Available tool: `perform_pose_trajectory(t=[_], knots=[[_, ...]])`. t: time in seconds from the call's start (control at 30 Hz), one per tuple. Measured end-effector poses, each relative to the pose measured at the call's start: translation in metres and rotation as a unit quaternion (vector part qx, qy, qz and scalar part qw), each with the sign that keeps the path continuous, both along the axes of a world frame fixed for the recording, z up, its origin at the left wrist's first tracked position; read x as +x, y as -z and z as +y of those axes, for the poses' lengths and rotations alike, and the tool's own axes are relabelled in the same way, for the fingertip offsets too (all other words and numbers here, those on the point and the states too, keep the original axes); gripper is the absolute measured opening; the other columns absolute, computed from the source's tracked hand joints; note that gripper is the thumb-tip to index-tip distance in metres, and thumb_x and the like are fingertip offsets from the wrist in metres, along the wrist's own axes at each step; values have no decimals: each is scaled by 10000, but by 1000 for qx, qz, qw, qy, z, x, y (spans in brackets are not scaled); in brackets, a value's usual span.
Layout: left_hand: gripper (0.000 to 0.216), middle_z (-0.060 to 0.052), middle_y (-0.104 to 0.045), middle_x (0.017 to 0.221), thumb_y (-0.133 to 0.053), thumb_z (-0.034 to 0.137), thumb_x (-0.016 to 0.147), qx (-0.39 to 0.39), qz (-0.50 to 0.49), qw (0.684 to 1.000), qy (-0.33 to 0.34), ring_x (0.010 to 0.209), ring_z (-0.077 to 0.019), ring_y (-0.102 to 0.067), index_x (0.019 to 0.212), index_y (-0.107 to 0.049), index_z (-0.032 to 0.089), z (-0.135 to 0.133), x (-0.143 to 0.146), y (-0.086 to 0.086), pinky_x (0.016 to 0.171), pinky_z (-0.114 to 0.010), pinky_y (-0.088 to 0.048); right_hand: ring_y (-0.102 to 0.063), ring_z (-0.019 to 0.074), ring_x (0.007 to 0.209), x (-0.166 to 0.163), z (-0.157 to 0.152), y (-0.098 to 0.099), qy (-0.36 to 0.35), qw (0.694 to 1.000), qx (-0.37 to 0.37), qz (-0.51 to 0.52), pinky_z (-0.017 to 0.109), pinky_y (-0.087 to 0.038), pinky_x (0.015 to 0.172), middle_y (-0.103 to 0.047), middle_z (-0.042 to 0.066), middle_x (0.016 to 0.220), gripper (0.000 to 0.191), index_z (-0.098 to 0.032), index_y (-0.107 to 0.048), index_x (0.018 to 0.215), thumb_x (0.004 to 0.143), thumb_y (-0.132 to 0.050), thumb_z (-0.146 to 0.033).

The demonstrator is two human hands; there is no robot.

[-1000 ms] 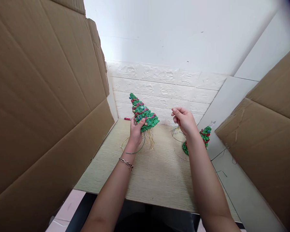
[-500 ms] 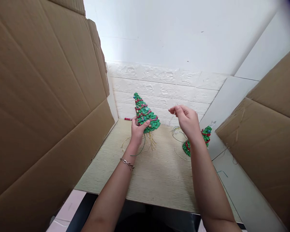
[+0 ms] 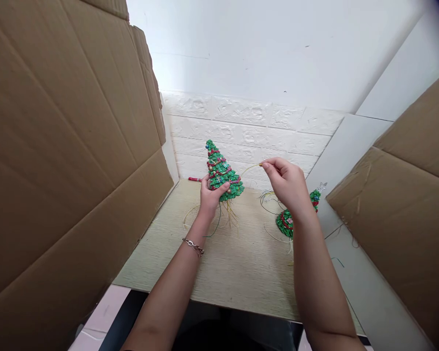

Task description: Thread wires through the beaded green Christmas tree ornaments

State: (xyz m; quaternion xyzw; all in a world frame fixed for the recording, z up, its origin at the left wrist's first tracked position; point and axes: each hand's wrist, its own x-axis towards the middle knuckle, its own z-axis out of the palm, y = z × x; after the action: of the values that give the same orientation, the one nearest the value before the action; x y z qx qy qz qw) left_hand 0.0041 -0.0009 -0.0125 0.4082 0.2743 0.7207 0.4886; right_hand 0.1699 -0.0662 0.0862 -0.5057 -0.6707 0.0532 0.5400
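We gripped green tree [image 3: 221,168] in left hand [image 3: 209,197], leaning to eleven o'clock, above table [image 3: 237,268]. Pinched yellow strand [image 3: 251,166] in right hand [image 3: 285,183], tree's three o'clock. Second tree [image 3: 285,222]: four o'clock.

No readable text from where I stand. Cardboard panel [image 3: 58,122], left of frame: no legible print. Cardboard sheet [image 3: 413,195], right of frame: same. Red stick [image 3: 194,179] at the back of the tabletop [image 3: 241,273], left of centre: too small to make out any lettering. White wall [image 3: 259,48], top centre: dark specks, no characters I can read.
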Motion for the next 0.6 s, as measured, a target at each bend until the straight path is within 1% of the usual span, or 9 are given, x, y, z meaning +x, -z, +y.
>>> perform_pose_trajectory(t=[0.07,0.1,0.2,0.33,0.5,0.6], knots=[[643,-47,-648,1008,-844,328,493,2,-3,1000,8,673,-118,-623,1027,-508,205,0,0,0,643,-254,-507,-333,89,454,-4,1,1,10,1000,4,10,254,-279,495,-374,-62,460,188,-194,-648,757,805,-561,-354],[638,-49,-648,1015,-843,327,495,3,-4,1000,8,690,-124,-628,1026,-511,204,0,0,0,649,-257,-508,-328,87,455,-6,1,2,10,1000,10,21,252,-277,492,-374,-62,462,192,-194,-643,743,799,-572,-363],[638,-56,-648,1025,-846,317,492,3,-6,1000,7,792,-150,-639,1026,-518,199,2,0,2,689,-260,-513,-380,93,490,-12,4,6,-4,997,41,71,248,-304,495,-475,-39,537,233,-193,-631,751,805,-567,-411],[653,-49,-652,986,-844,322,495,-5,2,1000,19,736,-141,-637,1045,-515,197,2,1,3,679,-273,-520,-483,114,580,-20,7,11,3,988,98,122,249,-384,543,-585,-4,665,270,-201,-627,792,825,-544,-456],[656,-42,-647,959,-844,336,488,-5,-1,1000,29,663,-125,-623,1031,-505,194,0,2,0,635,-273,-520,-567,134,692,-24,11,17,16,979,162,121,267,-450,653,-642,18,767,236,-204,-627,815,851,-529,-415],[643,-44,-645,973,-847,329,482,-4,-2,1000,27,733,-138,-632,1012,-507,196,0,3,1,656,-259,-517,-585,145,736,-26,13,20,34,977,180,107,280,-464,692,-651,25,789,238,-208,-627,820,863,-512,-412]])
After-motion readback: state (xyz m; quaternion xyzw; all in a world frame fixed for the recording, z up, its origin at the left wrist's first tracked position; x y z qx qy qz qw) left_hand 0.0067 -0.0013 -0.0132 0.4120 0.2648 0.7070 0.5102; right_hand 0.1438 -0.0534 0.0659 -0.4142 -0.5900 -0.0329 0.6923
